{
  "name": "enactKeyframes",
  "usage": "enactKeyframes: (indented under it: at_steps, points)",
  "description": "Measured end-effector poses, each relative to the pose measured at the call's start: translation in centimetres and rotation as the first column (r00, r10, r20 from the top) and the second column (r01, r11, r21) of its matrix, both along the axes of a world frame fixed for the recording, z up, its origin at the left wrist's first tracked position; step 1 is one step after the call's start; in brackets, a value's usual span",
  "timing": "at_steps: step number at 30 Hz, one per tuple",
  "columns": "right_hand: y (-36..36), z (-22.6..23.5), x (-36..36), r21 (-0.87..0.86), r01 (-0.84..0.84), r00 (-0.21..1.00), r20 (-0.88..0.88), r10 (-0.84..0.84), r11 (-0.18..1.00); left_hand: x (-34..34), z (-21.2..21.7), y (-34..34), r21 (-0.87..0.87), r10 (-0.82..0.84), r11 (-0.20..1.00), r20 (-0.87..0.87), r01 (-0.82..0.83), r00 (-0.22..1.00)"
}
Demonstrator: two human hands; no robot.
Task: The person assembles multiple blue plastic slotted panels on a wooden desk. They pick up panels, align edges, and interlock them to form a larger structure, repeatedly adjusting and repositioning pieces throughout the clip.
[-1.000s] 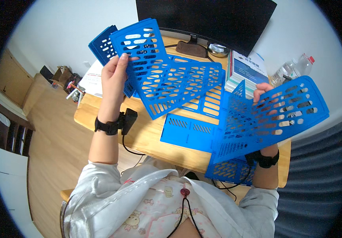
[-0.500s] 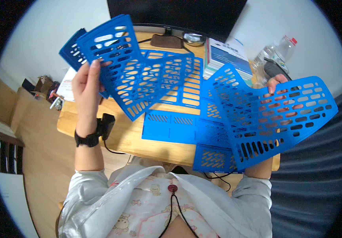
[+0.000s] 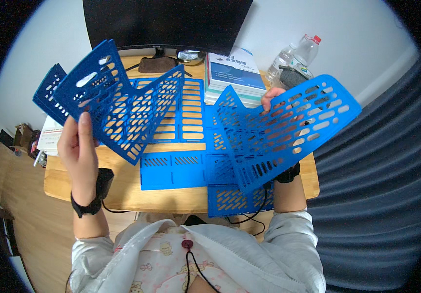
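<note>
Several blue slotted plastic panels (image 3: 117,105), notched along one edge like file-rack dividers, are held up in my left hand (image 3: 79,149), its thumb on the near face. My right hand (image 3: 275,100) grips a single panel (image 3: 313,119) of the same shape by its upper edge; most of its fingers show only through the slots. Below, flat on the table, lie a wide-slotted blue panel (image 3: 192,115), a long blue strip (image 3: 171,178) and a further slotted piece (image 3: 232,200) that juts over the front edge. The raised right panel partly covers these.
A wooden table (image 3: 117,188) carries a stack of books (image 3: 235,75), clear plastic bottles (image 3: 305,51), a brown pouch (image 3: 157,65) and a black monitor (image 3: 166,24) at the back. Papers (image 3: 52,132) lie at the left. A dark curtain (image 3: 362,195) hangs at the right.
My view has swung to the right, so the scene sits further left. The panel in my right hand has tilted slightly. Both hands keep their hold.
</note>
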State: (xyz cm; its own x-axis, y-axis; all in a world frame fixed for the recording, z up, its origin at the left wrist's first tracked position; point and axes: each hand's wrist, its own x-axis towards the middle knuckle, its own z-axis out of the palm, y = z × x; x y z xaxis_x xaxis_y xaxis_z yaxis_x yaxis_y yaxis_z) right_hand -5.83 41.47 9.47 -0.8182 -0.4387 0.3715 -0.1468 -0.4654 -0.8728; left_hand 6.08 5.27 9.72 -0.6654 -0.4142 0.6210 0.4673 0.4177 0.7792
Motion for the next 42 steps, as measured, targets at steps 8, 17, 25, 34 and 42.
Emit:
enactKeyframes:
  at_steps: [8,17,25,34,42]
  points:
    - [-2.8,-0.6,1.7,-0.004,0.0,0.998,-0.055,0.0,1.0,0.3,0.3,1.0,-0.124,-0.068,0.99,-0.011,0.066,0.998]
    - [-4.8,-1.8,0.6,0.108,0.079,0.977,-0.205,-0.055,0.991,-0.3,0.0,0.0,0.079,-0.155,0.985,0.036,0.152,0.987]
    - [-6.8,-1.3,1.2,0.118,0.086,0.978,-0.199,-0.061,0.989,-0.5,0.1,0.1,0.111,-0.175,0.979,0.025,0.171,0.984]
    - [-8.9,-0.8,2.0,0.36,0.347,0.932,-0.238,-0.275,0.866,-0.9,0.2,-0.4,0.069,-0.128,0.99,0.029,0.126,0.991]
    - [-8.7,-0.9,2.1,0.417,0.369,0.925,-0.249,-0.286,0.831,-1.1,0.1,-0.9,0.132,-0.163,0.979,0.03,0.158,0.986]
